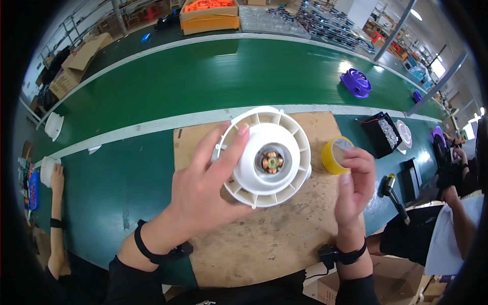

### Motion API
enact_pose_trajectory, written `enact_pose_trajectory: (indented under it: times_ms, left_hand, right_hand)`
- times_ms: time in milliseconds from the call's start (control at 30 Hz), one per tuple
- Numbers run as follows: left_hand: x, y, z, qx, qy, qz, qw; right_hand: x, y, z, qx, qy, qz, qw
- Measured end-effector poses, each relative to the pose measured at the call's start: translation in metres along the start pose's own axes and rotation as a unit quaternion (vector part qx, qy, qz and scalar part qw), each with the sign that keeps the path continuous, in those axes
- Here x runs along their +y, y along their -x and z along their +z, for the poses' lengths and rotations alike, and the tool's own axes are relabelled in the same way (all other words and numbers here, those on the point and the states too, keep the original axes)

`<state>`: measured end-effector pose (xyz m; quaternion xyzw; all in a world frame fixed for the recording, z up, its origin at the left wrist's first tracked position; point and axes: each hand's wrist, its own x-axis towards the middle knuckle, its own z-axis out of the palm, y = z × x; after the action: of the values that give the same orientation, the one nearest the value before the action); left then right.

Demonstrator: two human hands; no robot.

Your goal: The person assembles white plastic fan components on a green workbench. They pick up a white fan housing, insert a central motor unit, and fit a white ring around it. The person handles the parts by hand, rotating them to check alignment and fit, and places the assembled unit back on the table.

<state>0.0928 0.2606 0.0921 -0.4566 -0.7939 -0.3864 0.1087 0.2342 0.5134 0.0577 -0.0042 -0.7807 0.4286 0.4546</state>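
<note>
My left hand (203, 188) grips a white round plastic fan housing (290, 175) by its left side, thumb and fingers at the ribbed outer rim. Inside the central opening shows a motor stator with copper coils (272, 162). The housing is held above a brown board (229, 254), tilted so that its opening faces me. To its right my right hand (356, 185) is raised, its fingers curled in toward the thumb. Anything between those fingertips is too small to make out. Just behind them stands a roll of yellow tape (330, 157), partly overlapped by the fingers.
A green conveyor belt (193, 76) runs across the far side, carrying a purple housing (357, 83). Right of the board are a black box of small parts (381, 134) and a black-and-yellow power screwdriver (394, 195). At left, another person's hand (57, 178) touches a white housing (47, 170).
</note>
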Motion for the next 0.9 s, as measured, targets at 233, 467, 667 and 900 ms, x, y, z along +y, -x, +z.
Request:
enact_pose_trajectory:
  times_ms: [233, 467, 667, 900]
  left_hand:
    - [0.002, 0.000, 0.013, -0.022, -0.001, 0.025, 0.999]
    - [-0.004, 0.001, 0.019, -0.022, -0.032, 0.036, 0.999]
    - [-0.003, -0.001, 0.017, -0.093, 0.037, -0.043, 0.994]
    - [-0.023, -0.003, 0.033, -0.087, 0.254, -0.068, 0.961]
  right_hand:
    - [-0.012, -0.014, 0.040, -0.130, -0.054, -0.077, 0.987]
    - [-0.002, -0.007, 0.046, -0.169, -0.094, 0.033, 0.981]
    - [0.008, -0.004, 0.048, -0.165, -0.203, 0.078, 0.962]
    - [0.004, -0.004, 0.043, -0.191, -0.278, 0.147, 0.930]
